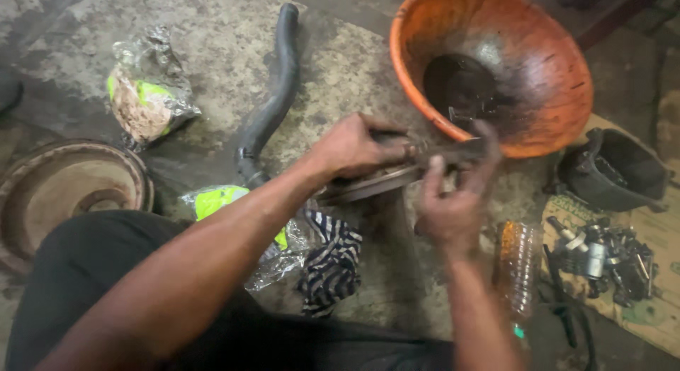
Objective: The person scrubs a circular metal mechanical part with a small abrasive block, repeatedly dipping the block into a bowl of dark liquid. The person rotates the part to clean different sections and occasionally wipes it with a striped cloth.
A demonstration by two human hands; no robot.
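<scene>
My left hand (354, 145) grips the upper left part of a flat, greasy metal part (386, 178) held over the floor. My right hand (453, 194) holds the same part from the right, fingers curled over its top edge. The part looks like a dark disc or plate seen nearly edge-on; its exact shape is blurred. Just behind my hands stands an orange plastic basin (552, 66), dirty inside, with dark liquid and small metal pieces at the bottom.
A black rubber hose (276, 94) lies on the concrete. A rusty round drum (64, 187) sits at left, a crumpled plastic bag (145, 94) behind it. A striped rag (333, 261), clear plastic bottle (517, 265), black housing (613, 169) and bolts on cardboard (602, 257) lie at right.
</scene>
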